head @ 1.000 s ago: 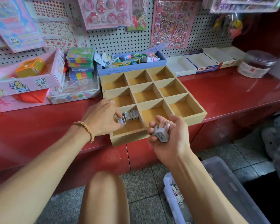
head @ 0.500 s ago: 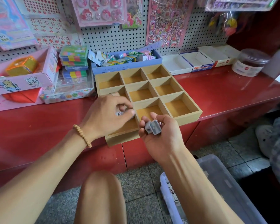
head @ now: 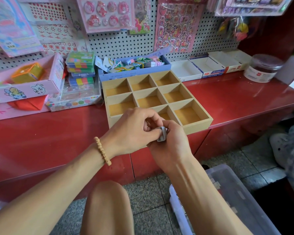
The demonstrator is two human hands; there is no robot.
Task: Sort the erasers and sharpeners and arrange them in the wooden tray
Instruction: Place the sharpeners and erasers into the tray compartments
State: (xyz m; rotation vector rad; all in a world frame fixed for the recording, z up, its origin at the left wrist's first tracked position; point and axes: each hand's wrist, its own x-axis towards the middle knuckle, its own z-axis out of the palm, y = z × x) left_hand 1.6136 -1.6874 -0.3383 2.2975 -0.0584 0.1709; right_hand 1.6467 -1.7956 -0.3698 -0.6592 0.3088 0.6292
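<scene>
Far left on the red tabletop (head: 227, 99): pink box (head: 32, 89) holding an orange-yellow cube (head: 28, 74). Next right, stack of colourful flat cases (head: 81, 68), then a blue box (head: 134, 72) of tangled small items against the pegboard (head: 122, 43).

Left hand (head: 131, 131), bead bracelet (head: 103, 150) on its wrist, hangs over the near-left corner of the wooden tray (head: 199, 123). Its grip: thumb and fingers curled, pinching a small grey sharpener (head: 162, 134) where both hands meet. Right hand (head: 170, 143) sits just beside and under it, touching; its grip is curled round the same sharpener from below. Whether it cups more pieces cannot be told.

Tray rests at the tabletop's front edge, a grid of compartments; the visible ones look bare, and the near-left compartments are hidden by the hands.

Right of the tray: white cardboard boxes (head: 210, 68) along the wall, then a clear round jar (head: 263, 68). Below right, on the tiled floor, a clear plastic bin (head: 236, 197) with small items inside, too blurred to identify.
</scene>
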